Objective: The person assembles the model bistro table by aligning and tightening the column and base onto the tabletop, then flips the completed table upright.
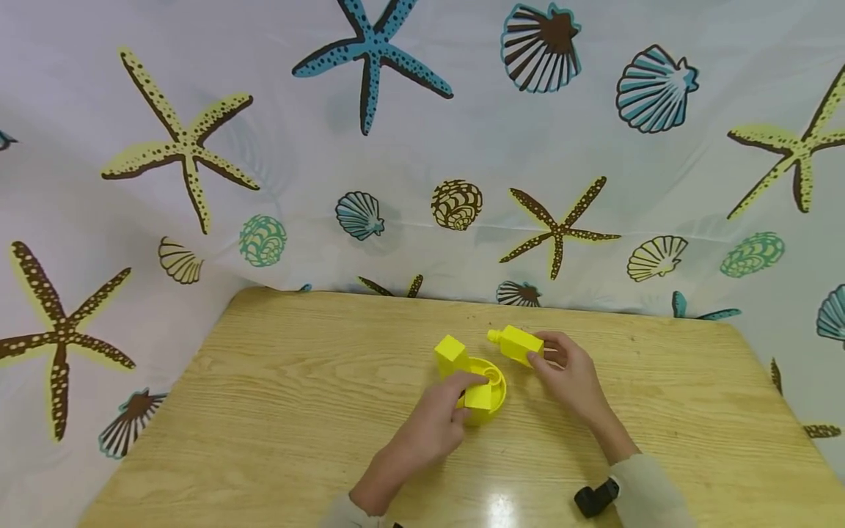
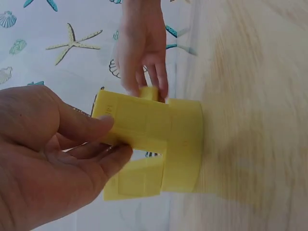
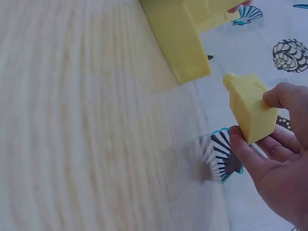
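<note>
A round yellow holder (image 1: 503, 394) with a raised rim and a ring-shaped socket sits on the wooden table. My left hand (image 1: 432, 422) pinches a yellow rectangular bottle (image 1: 478, 397) between thumb and fingers; its lower end meets the holder, and small raised marks show on its side in the left wrist view. Another yellow bottle (image 1: 451, 352) stands upright at the holder's far left side. To the right, my right hand (image 1: 569, 374) holds a third yellow bottle (image 3: 252, 108) by its base end, above the table. This one lies sideways, its narrow neck pointing left toward the holder.
Light wooden tabletop (image 1: 297, 396) spreads out around the holder. A white cloth (image 1: 422, 147) printed with starfish and shells hangs behind the table and along both sides. On the right wrist sits a black strapped device (image 1: 596, 499).
</note>
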Action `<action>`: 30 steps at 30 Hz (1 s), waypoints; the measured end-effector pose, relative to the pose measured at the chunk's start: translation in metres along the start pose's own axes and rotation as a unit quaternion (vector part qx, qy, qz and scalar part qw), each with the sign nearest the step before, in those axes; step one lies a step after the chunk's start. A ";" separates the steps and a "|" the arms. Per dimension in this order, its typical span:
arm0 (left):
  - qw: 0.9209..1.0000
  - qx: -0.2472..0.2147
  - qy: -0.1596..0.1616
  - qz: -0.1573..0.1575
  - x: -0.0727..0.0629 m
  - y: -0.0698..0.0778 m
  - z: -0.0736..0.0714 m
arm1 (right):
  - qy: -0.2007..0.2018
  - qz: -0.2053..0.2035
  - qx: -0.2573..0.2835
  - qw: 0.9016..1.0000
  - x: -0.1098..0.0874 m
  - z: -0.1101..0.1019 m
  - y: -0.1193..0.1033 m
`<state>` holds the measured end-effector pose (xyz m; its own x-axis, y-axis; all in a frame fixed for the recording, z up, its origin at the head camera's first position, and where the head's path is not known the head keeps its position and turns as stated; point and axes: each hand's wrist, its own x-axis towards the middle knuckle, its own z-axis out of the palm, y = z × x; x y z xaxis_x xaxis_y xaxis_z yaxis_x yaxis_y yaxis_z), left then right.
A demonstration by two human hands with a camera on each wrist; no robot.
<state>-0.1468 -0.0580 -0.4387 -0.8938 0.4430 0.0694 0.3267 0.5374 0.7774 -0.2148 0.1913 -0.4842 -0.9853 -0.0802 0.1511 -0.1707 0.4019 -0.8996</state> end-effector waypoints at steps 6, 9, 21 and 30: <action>0.997 0.025 0.073 0.025 0.002 -0.004 0.004 | 0.022 -0.018 0.042 0.999 -0.011 -0.010 -0.005; 0.993 0.035 0.112 0.029 0.004 -0.005 0.007 | 0.031 -0.024 0.056 0.998 -0.014 -0.012 -0.009; 0.992 -0.066 0.112 -0.004 -0.002 -0.021 -0.015 | 0.047 -0.037 0.125 0.990 -0.023 -0.014 -0.016; 0.983 -0.162 0.089 -0.022 -0.003 -0.036 -0.028 | 0.037 -0.018 0.145 0.989 -0.029 -0.009 -0.017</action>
<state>-0.1644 -0.0995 -0.4494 -0.9537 0.2772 0.1171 0.1977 0.2839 0.9383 -0.1834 0.1950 -0.4698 -0.9785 -0.0185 0.2054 -0.2061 0.1210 -0.9710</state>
